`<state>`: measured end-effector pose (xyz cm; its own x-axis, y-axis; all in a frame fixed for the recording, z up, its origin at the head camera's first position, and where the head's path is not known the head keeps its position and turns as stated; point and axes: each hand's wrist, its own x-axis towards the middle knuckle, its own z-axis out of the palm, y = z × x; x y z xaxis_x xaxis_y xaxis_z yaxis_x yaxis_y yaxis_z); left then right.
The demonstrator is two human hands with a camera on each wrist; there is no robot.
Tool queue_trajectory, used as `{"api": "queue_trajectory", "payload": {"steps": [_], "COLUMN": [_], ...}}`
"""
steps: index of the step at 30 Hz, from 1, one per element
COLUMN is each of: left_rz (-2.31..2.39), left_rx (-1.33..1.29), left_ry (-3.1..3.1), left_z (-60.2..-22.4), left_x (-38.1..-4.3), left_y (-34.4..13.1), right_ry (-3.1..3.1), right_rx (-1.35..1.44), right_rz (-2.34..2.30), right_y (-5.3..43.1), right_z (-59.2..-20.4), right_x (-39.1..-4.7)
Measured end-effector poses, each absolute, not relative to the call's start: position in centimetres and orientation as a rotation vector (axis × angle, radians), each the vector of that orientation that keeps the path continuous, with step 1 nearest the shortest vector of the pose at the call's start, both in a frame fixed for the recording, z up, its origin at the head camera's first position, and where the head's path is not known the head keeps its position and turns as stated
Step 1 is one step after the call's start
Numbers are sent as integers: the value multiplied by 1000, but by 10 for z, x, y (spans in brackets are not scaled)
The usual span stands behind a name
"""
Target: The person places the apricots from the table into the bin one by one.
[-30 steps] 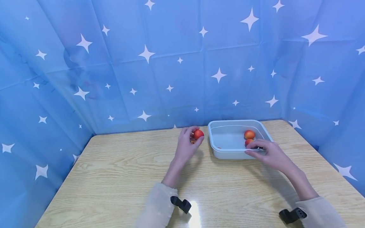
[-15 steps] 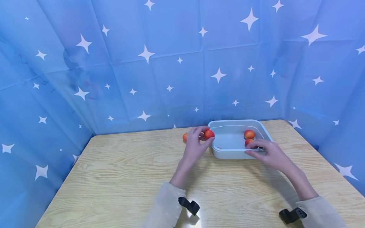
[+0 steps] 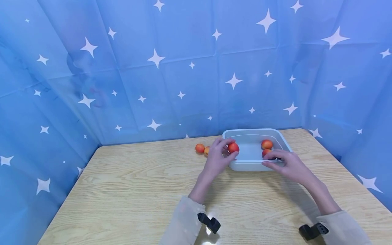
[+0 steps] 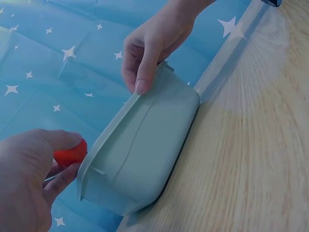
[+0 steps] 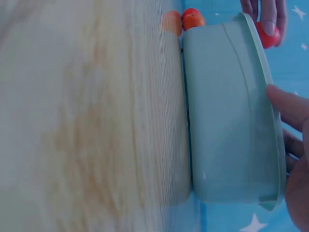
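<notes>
Between thumb and fingertips my left hand (image 3: 216,159) pinches a small round red fruit (image 3: 233,147), smooth like a nectarine. In the head view the fruit overlaps the left end of the pale blue-green plastic tub (image 3: 248,166); the left wrist view has it right at the rim. My right hand (image 3: 291,165) grips the tub's near rim, with the thumb (image 5: 286,102) on the outer wall and the fingers over the edge. Inside the tub, two red-orange fruits (image 3: 267,144) show at the right; the near wall hides part of the floor.
Left of the tub, beside my left hand, an orange-red fruit (image 3: 200,148) and a yellower one (image 3: 206,150) lie on the wooden table (image 3: 137,190). A blue star-patterned curtain (image 3: 171,78) hangs behind the table's back edge.
My left hand has moved right with the red fruit, from beside the tub to over its left end, uncovering the fruits on the table. The right hand has stayed at the rim.
</notes>
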<state>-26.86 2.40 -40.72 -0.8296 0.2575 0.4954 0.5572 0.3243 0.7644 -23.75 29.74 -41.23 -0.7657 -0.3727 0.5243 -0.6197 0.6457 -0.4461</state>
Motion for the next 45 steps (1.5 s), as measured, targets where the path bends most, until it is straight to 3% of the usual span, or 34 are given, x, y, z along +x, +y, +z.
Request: {"api": "queue_trajectory", "payload": {"steps": [45], "left_rz": [-1489], "left_rx": [-628], "left_ry": [-2373], "left_z": [-417], "left_x": [-278], "left_y": [-5], "right_ry": [-2507], "right_rx": [764], "right_rz": [854], "right_y": [299], "right_z": [-413], "right_x": [-238]}}
